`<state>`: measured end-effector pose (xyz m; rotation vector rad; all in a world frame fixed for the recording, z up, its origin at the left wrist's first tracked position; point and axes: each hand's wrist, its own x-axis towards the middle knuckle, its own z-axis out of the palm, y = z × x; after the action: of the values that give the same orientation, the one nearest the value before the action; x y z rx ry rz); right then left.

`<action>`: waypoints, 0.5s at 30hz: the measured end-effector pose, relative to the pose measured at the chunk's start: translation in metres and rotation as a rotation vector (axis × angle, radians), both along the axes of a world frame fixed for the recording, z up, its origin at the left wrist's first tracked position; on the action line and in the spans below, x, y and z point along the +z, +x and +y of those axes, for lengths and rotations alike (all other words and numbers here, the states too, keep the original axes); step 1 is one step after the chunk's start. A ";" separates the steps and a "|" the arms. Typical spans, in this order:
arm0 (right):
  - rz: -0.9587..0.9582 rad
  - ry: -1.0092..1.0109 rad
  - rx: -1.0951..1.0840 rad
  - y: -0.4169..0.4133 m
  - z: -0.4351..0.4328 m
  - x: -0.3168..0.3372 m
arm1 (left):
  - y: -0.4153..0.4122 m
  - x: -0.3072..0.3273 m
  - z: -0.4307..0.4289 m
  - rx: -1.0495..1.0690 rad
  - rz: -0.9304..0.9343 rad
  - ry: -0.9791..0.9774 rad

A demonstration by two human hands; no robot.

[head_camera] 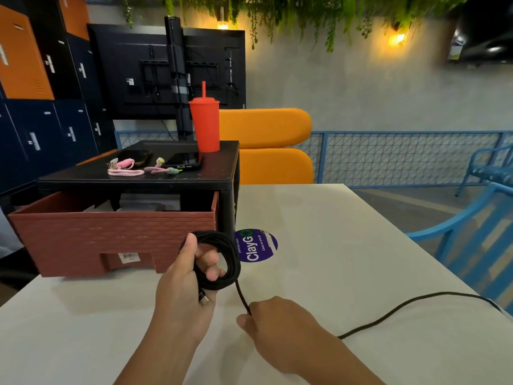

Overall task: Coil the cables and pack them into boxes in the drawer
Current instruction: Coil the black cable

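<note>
While the fingers (pixel 212 266) of the left hand (pixel 188 276) are curling through the middle of the coil, the thumb is pressing on its upper rim; that hand is gripping the black cable (pixel 226 252) as a wound bundle of several loops, held upright just above the table (pixel 333 232); a metal connector (pixel 205 300) is sticking out below the coil, against the heel of the hand. The right hand (pixel 277 326) is lying low over the table, nearer the camera, thumb and curled fingers pinching the cable's free run where it is coming down from the coil; from under that hand the loose length (pixel 402 306) is trailing right across the tabletop and passing over the far right edge.

Just behind the coil, a brick-patterned red-brown drawer (pixel 111 240) is standing pulled out from a black stand (pixel 138 177); pale shapes are showing inside it, too shadowed to tell what they are. A round purple sticker (pixel 256 245) is lying flat on the table just right of the coil. On top of the stand, pink cables (pixel 125 170) are lying bundled beside two dark phones (pixel 184 159); a red lidded cup (pixel 205 126) with a straw is standing near the back right corner. An orange chair back (pixel 266 126) is rising behind the stand; a blue chair (pixel 472 232) is sitting off the table's right side.
</note>
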<state>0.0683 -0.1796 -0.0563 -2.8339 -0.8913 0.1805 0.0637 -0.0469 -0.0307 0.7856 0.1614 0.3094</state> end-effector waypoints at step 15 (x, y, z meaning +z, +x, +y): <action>-0.329 0.084 0.278 -0.008 0.006 0.013 | -0.005 -0.013 -0.014 0.061 -0.162 0.806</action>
<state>0.0608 -0.1741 -0.0433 -2.6932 -1.3236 -0.2923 0.0582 -0.0605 -0.0437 1.5474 -0.1058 0.5035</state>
